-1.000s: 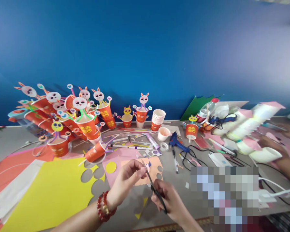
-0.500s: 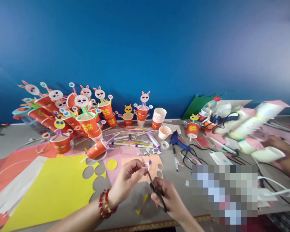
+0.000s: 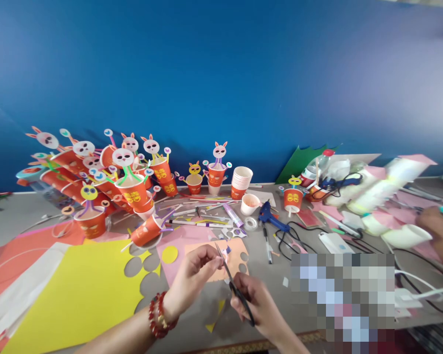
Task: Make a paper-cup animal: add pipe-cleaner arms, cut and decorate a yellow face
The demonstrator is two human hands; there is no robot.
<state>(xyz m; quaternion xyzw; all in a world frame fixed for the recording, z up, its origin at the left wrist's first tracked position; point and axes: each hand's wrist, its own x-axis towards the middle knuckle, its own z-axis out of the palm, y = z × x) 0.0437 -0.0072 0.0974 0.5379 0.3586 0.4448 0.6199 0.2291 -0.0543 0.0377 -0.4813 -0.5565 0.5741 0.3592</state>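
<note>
My right hand (image 3: 253,297) grips the black handles of a pair of scissors (image 3: 241,296), whose blades point up and to the left. My left hand (image 3: 195,275), with red beads at the wrist, is closed in a pinch beside the blades. What its fingertips hold is too small to make out. Beneath the hands lies an orange sheet with round holes (image 3: 239,250), overlapping a pink sheet (image 3: 177,234). A yellow disc (image 3: 170,254) rests left of my left hand.
Red cups with paper rabbits (image 3: 133,191) crowd the back left. A large yellow sheet (image 3: 77,295) lies at the left. A blue glue gun (image 3: 271,216), a pen (image 3: 268,246) and cables lie right of centre. Another person's hand (image 3: 435,231) is at the far right.
The view has shifted slightly. My hands and the scissors stay almost in place. At the far right, the other person's hand has moved a little, and something turquoise now shows beside it.
</note>
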